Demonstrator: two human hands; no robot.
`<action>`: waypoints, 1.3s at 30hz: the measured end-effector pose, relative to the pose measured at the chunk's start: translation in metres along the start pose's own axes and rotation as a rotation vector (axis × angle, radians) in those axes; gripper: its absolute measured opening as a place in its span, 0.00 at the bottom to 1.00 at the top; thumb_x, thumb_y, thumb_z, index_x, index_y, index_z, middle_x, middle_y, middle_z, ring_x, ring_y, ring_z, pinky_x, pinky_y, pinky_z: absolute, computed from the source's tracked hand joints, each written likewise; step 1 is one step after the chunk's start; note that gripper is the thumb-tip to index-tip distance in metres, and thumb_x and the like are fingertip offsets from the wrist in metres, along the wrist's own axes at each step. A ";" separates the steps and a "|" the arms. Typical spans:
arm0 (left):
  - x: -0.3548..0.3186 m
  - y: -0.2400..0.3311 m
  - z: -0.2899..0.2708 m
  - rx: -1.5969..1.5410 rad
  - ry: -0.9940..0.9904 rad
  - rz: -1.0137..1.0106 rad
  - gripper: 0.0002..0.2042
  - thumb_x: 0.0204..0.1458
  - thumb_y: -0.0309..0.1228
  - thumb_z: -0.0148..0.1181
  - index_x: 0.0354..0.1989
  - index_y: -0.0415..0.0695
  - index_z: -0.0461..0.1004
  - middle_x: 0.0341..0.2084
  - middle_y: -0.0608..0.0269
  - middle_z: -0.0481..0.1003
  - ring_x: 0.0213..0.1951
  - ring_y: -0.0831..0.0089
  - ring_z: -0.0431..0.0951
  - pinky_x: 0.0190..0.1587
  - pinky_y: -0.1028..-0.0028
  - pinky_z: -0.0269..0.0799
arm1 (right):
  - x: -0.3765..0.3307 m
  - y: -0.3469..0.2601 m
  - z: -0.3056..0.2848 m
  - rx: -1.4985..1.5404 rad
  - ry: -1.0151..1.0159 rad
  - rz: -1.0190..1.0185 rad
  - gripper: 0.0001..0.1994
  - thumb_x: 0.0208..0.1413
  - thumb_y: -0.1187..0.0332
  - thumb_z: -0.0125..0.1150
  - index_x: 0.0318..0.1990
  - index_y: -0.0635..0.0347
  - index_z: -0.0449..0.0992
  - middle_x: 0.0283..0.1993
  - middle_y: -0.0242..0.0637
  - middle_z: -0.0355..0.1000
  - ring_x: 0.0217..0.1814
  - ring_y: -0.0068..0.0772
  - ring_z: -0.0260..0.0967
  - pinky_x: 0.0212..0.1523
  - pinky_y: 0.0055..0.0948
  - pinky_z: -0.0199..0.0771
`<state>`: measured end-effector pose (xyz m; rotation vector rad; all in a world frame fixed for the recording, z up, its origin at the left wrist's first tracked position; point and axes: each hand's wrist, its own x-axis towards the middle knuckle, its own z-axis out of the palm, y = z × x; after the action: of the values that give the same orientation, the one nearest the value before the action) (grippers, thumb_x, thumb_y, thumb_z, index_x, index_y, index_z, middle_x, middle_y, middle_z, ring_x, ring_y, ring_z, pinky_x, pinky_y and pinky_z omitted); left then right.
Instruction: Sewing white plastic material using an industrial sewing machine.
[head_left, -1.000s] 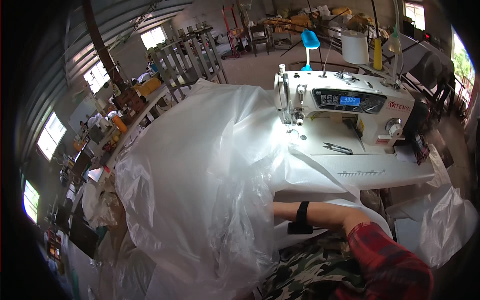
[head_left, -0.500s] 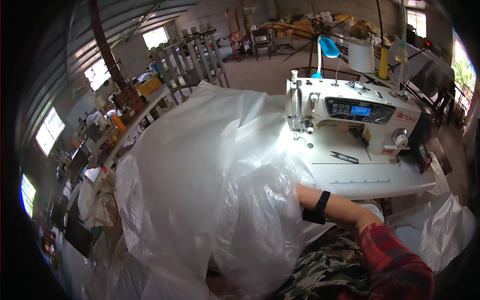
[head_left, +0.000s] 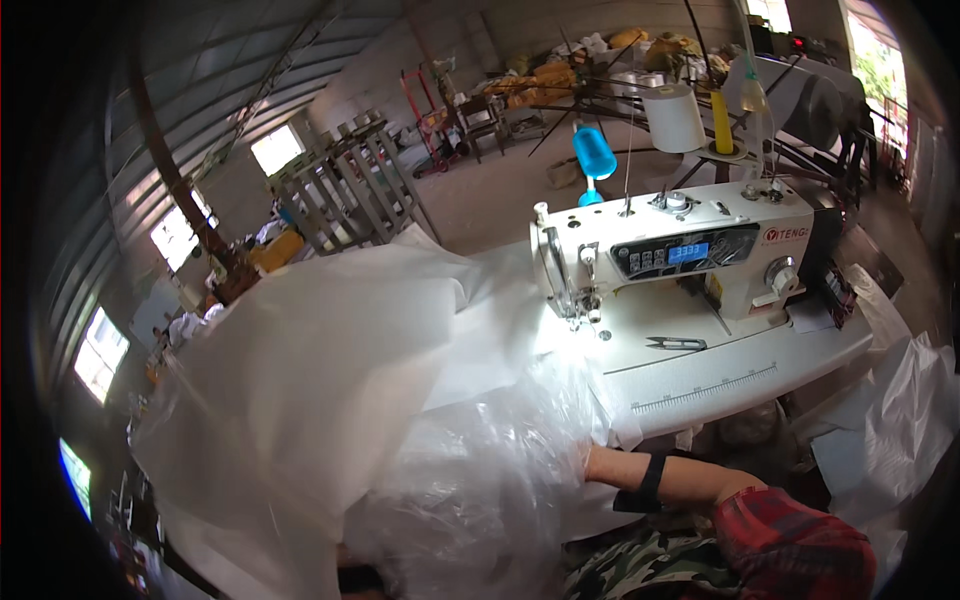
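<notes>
A large, billowing white sheet fills the left and middle, with clear crinkled plastic film lying over its near part. My right forearm, with a black wristband on it, reaches into the film from the lower right; the film hides my right hand and its fingers. Only a sliver of my left arm shows at the bottom edge, and the sheet and film cover my left hand. The sheet's right edge reaches the lit needle area of a white sewing machine.
Thread snips lie on the machine bed, right of the needle. A blue lamp and a white thread cone stand behind the machine. At the right hangs more plastic film. Beyond the sheet stands a grey metal rack.
The view has swung, so the machine appears tilted and further left. The sheet has spread leftward and its folds have shifted. My right forearm appears lower, still running into the film.
</notes>
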<state>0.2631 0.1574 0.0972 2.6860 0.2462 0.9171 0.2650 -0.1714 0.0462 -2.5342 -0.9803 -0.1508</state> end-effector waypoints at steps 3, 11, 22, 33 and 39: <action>0.080 -0.009 0.024 0.096 -0.052 -0.031 0.18 0.56 0.35 0.59 0.51 0.35 0.73 0.45 0.55 0.77 0.44 0.58 0.77 0.47 0.62 0.70 | 0.005 -0.010 0.006 0.005 0.027 -0.014 0.22 0.47 0.57 0.59 0.49 0.55 0.80 0.53 0.48 0.75 0.56 0.46 0.70 0.55 0.49 0.65; 0.167 -0.018 0.078 0.220 -0.207 -0.146 0.18 0.56 0.35 0.59 0.51 0.36 0.73 0.45 0.55 0.77 0.45 0.58 0.76 0.48 0.62 0.70 | 0.029 -0.028 0.021 0.021 0.082 -0.063 0.23 0.45 0.58 0.59 0.50 0.54 0.80 0.55 0.48 0.74 0.58 0.46 0.68 0.56 0.51 0.64; 0.055 -0.033 0.029 0.130 0.077 -0.045 0.19 0.56 0.35 0.60 0.51 0.36 0.73 0.45 0.55 0.76 0.47 0.58 0.76 0.50 0.62 0.69 | 0.091 -0.032 0.057 -0.060 0.139 -0.140 0.24 0.43 0.58 0.61 0.51 0.53 0.79 0.56 0.48 0.73 0.60 0.46 0.67 0.57 0.54 0.62; -0.252 0.042 -0.040 -0.109 -0.179 0.196 0.19 0.55 0.35 0.60 0.52 0.36 0.72 0.46 0.55 0.76 0.49 0.59 0.75 0.52 0.62 0.68 | 0.059 -0.120 -0.005 -0.089 -0.213 -0.241 0.16 0.53 0.66 0.55 0.49 0.52 0.79 0.51 0.44 0.74 0.57 0.51 0.67 0.62 0.53 0.60; -0.272 0.121 -0.031 -0.447 -0.589 0.312 0.12 0.54 0.32 0.60 0.43 0.39 0.74 0.35 0.59 0.78 0.34 0.60 0.78 0.37 0.60 0.74 | -0.074 -0.062 0.004 0.876 0.058 0.044 0.11 0.56 0.67 0.59 0.44 0.62 0.77 0.40 0.48 0.76 0.46 0.46 0.74 0.49 0.40 0.73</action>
<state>0.0390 -0.0189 0.0055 2.4553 -0.4590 0.1759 0.1682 -0.1745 0.0460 -1.7299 -0.7381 0.1851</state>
